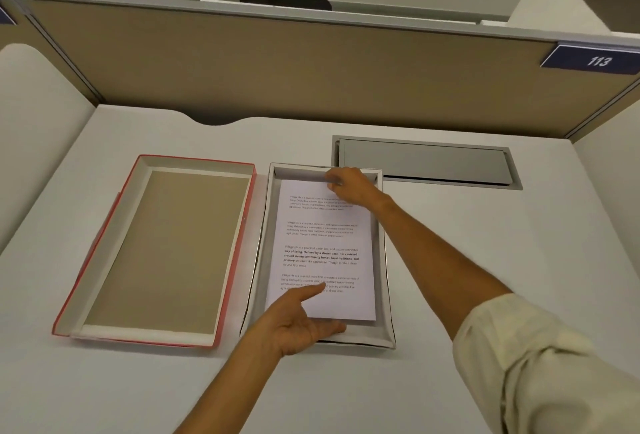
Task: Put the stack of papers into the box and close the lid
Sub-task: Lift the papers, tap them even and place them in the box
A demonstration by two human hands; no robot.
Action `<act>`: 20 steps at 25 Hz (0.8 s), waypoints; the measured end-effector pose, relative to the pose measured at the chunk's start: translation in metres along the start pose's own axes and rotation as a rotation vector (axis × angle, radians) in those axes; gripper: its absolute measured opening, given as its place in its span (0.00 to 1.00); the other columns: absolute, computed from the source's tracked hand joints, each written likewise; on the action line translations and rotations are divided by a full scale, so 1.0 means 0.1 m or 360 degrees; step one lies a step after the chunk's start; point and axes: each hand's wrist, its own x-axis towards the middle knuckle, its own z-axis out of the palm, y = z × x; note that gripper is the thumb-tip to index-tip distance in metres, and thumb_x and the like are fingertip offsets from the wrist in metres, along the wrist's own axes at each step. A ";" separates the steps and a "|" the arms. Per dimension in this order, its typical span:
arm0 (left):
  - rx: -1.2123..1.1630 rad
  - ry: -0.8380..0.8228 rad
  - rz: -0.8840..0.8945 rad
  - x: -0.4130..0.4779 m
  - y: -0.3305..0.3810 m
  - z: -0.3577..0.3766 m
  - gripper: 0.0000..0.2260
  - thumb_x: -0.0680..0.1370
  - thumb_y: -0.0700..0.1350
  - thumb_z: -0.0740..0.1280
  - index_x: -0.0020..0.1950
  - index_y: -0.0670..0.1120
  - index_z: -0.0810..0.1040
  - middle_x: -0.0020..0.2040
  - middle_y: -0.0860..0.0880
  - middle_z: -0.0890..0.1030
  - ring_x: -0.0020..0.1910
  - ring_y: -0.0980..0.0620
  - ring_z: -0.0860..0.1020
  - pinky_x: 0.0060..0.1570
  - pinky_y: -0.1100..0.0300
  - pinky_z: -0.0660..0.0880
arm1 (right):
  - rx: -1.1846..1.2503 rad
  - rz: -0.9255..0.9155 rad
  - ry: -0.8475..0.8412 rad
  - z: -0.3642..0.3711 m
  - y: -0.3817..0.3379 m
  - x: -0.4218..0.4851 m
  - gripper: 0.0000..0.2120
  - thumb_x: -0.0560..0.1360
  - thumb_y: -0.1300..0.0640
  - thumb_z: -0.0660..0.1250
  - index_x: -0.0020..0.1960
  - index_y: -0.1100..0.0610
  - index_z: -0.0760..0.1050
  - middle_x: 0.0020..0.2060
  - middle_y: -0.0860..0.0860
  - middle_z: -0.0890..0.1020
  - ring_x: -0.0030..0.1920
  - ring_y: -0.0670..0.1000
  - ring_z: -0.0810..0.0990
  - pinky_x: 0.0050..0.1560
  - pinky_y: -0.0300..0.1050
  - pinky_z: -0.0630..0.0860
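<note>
The stack of papers (322,243), white with printed text, lies inside the shallow white box (387,281) at the desk's centre. My left hand (301,321) grips the stack's near edge, thumb on top and fingers underneath. My right hand (349,184) holds the stack's far edge, close to the box's far wall. The box's lid (156,250), red outside with a brown inner face, lies upside down on the desk just left of the box.
A grey cable hatch (426,162) is set into the desk behind and to the right of the box. A tan partition (277,63) closes off the back of the desk. A white side panel (38,129) stands at the left.
</note>
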 end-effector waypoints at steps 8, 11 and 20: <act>-0.0133 0.0130 -0.0029 0.15 0.01 0.01 0.14 0.74 0.34 0.70 0.57 0.46 0.75 0.62 0.34 0.77 0.62 0.30 0.75 0.65 0.34 0.70 | 0.0107 0.0012 -0.0065 0.06 0.06 0.23 0.13 0.80 0.59 0.61 0.60 0.58 0.80 0.57 0.57 0.82 0.56 0.56 0.79 0.58 0.44 0.72; -0.0167 0.0120 -0.0040 0.18 0.02 0.00 0.14 0.74 0.32 0.70 0.56 0.45 0.75 0.61 0.33 0.77 0.62 0.29 0.76 0.64 0.35 0.72 | 0.0177 0.0022 -0.0052 0.10 0.09 0.26 0.13 0.80 0.58 0.61 0.61 0.58 0.79 0.59 0.56 0.81 0.59 0.56 0.78 0.62 0.45 0.71; -0.0143 0.0104 -0.0044 0.22 0.03 -0.03 0.15 0.74 0.29 0.69 0.57 0.43 0.75 0.60 0.32 0.77 0.62 0.29 0.75 0.64 0.34 0.71 | 0.0263 0.0031 0.0010 0.13 0.08 0.24 0.13 0.80 0.61 0.60 0.60 0.59 0.79 0.60 0.56 0.81 0.61 0.56 0.77 0.60 0.41 0.69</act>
